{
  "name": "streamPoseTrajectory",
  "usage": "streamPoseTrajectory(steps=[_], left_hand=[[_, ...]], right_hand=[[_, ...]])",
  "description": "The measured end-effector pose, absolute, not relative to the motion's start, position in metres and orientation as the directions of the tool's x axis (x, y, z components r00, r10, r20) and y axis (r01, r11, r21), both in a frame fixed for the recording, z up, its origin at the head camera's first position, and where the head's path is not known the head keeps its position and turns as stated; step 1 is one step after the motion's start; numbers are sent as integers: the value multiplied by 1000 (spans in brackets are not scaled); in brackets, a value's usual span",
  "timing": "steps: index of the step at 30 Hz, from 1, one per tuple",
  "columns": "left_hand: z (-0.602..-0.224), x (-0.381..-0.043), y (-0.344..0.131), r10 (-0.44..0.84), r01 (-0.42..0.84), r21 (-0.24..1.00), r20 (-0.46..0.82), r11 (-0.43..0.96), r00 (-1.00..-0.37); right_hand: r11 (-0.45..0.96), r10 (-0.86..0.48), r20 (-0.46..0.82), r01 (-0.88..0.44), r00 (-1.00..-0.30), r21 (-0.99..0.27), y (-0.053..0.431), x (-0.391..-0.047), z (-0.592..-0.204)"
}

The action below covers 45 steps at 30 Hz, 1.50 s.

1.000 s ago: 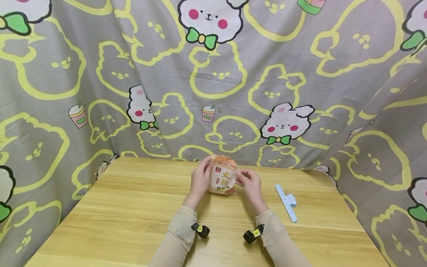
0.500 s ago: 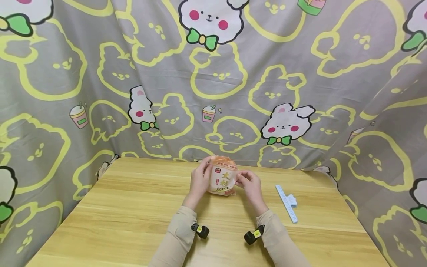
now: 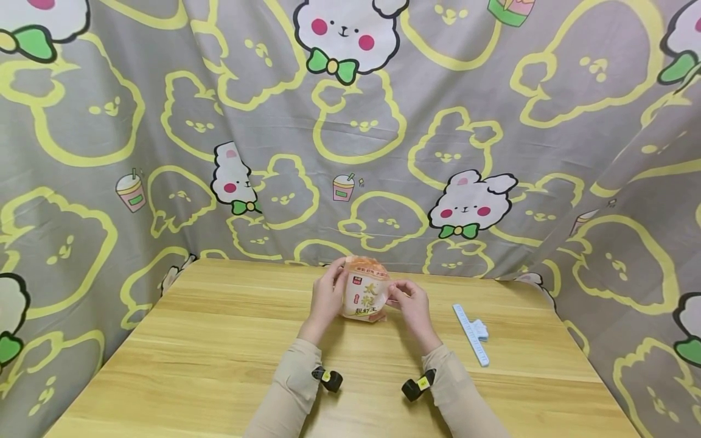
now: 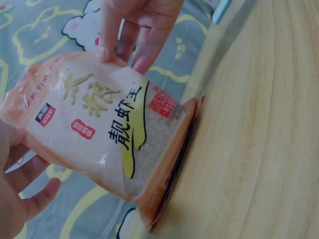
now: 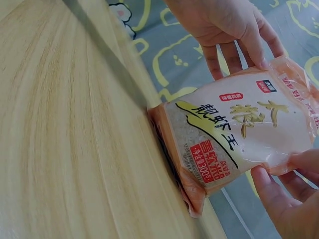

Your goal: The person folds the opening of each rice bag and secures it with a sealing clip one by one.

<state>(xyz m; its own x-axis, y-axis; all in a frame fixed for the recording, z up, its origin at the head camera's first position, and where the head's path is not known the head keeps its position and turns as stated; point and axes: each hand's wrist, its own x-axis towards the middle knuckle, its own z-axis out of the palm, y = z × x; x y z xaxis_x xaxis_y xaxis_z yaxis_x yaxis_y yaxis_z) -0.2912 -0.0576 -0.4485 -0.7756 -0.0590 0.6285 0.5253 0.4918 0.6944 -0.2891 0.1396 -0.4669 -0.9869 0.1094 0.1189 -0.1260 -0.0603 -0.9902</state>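
A small clear-and-orange bag of rice [image 3: 366, 295], printed with gold and black characters, stands upright near the far side of the table. Its bottom edge is at the tabletop in both wrist views, and white grains show through the lower window [image 5: 187, 127]. My left hand [image 3: 327, 296] grips the bag's left side, thumb on the printed front. From the opposite side my right hand [image 3: 412, 306] pinches the bag's edge between thumb and fingers. The bag's top looks crumpled in the left wrist view, and its back is hidden.
A light blue bag clip [image 3: 471, 334] with a long ruler-like bar lies to the right of my right hand. The wooden table [image 3: 208, 353] ends at a grey curtain [image 3: 285, 121] with cartoon prints, which hangs close behind the bag and along both sides.
The bag's lower end has shifted very slightly to the left and toward me. Both hands keep their hold in almost the same place.
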Motion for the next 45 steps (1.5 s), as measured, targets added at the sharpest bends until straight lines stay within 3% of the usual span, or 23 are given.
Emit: streamPoseTrajectory(steps=[22, 45], left_hand=[[-440, -288, -61, -25, 485, 783, 535, 390, -844], [-431, -292, -60, -35, 503, 777, 555, 378, -831]], right_hand=[[55, 29, 150, -148, -988, -987, 148, -288, -457], [116, -10, 204, -204, -979, -972, 153, -291, -452]])
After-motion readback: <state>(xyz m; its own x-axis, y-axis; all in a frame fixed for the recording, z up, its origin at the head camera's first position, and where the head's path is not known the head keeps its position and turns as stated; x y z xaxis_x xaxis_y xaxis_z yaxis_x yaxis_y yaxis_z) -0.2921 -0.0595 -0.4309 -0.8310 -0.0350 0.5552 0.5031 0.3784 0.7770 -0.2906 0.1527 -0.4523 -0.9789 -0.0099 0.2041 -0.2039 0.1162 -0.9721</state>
